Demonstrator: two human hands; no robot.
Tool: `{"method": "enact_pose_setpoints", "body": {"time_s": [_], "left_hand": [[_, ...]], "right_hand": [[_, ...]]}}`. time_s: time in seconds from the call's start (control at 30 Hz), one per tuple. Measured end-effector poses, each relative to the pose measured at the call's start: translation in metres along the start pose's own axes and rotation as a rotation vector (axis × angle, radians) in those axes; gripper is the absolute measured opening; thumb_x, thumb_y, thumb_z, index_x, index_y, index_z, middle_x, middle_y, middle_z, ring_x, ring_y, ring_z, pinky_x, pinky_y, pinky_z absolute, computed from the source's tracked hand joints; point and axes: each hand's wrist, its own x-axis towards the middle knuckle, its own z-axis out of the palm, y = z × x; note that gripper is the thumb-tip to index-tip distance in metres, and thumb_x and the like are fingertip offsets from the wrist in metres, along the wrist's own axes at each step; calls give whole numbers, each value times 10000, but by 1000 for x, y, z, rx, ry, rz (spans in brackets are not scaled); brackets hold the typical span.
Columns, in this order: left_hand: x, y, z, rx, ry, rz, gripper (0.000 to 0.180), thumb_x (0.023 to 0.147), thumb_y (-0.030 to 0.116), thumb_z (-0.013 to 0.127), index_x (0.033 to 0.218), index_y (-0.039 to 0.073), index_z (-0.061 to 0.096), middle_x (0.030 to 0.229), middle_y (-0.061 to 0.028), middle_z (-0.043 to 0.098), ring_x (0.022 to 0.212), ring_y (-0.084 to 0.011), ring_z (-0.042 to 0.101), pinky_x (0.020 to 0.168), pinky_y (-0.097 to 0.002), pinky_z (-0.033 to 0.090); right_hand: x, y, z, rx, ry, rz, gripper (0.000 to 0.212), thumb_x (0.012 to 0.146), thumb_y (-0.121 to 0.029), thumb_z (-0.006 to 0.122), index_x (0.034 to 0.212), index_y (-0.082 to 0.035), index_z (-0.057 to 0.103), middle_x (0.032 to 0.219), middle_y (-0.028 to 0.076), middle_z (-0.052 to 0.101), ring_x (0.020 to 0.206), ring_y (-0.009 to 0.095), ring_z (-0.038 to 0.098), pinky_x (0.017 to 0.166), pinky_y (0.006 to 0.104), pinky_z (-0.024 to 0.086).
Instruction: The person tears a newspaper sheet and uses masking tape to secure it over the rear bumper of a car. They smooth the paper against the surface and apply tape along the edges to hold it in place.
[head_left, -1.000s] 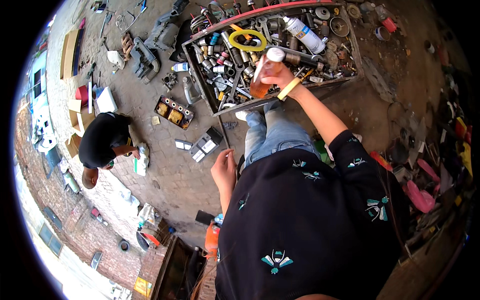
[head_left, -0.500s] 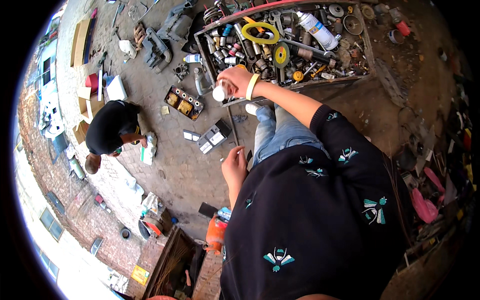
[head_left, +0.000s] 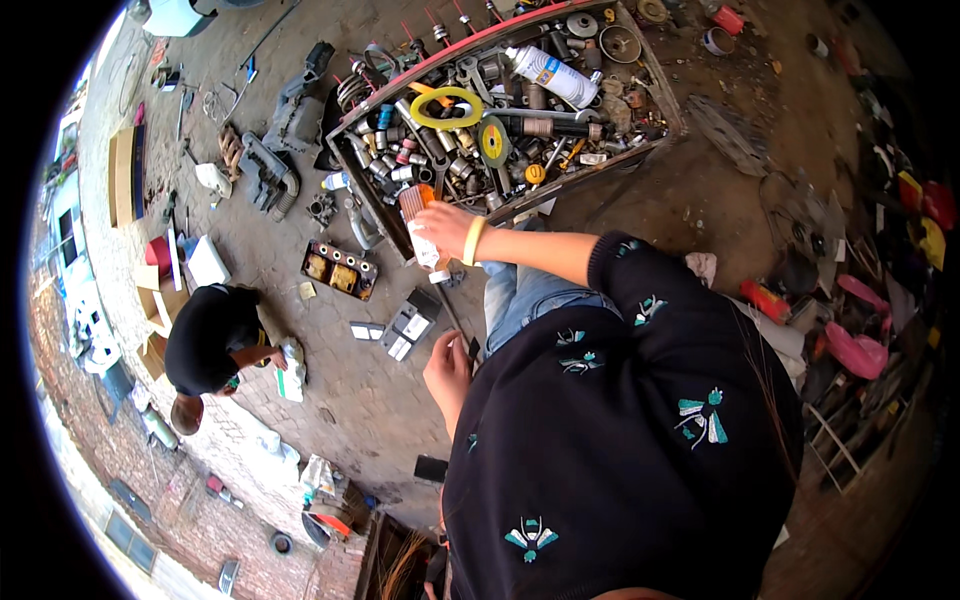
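My right hand (head_left: 447, 228), with a yellow band on its wrist, grips a bottle (head_left: 427, 252) of clear orange plastic with a white label and a white cap. The bottle is tilted, its cap end toward me, over the near left corner of a metal tray (head_left: 520, 207). The tray is heaped with sockets, wrenches and other tools. Lower down, near my jeans, my left hand (head_left: 447, 372) hangs with loosely bent fingers and holds nothing that I can see.
In the tray lie a white spray can (head_left: 553, 76), a yellow ring (head_left: 446, 107) and a yellow disc (head_left: 493, 142). A dark open case (head_left: 410, 322) and a small parts box (head_left: 340, 270) are on the ground. A person (head_left: 212, 340) in black bends at the left.
The bottle has turned in my right hand, so its orange body and label now show. My view has shifted; the tray appears farther left. My left hand stays low and free.
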Motion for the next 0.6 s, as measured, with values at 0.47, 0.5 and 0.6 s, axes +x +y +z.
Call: {"method": "enact_pose_setpoints", "body": {"time_s": [0.47, 0.5, 0.6], "left_hand": [[15, -10, -1, 123, -106, 115, 145, 936, 134, 597, 1016, 35, 666, 588, -16, 540, 546, -60, 482, 523, -231, 391], [15, -9, -1, 135, -114, 119, 144, 935, 135, 598, 1016, 36, 666, 591, -18, 546, 548, -61, 492, 526, -231, 398], [14, 3, -1, 126, -143, 83, 142, 934, 132, 599, 1015, 38, 666, 597, -20, 553, 549, -65, 504, 531, -234, 410]], "right_hand": [[-89, 161, -100, -317, 276, 793, 528, 686, -82, 711, 1166, -47, 494, 1207, 129, 510, 1174, 312, 467, 1036, 423, 357], [-92, 173, -97, -361, 208, 791, 524, 710, -93, 702, 1191, -56, 495, 1232, 129, 516, 1198, 304, 460, 1046, 409, 351], [-86, 186, -103, -302, -90, 874, 493, 740, -120, 705, 1188, -63, 507, 1232, 125, 538, 1199, 290, 471, 1050, 392, 354]]}}
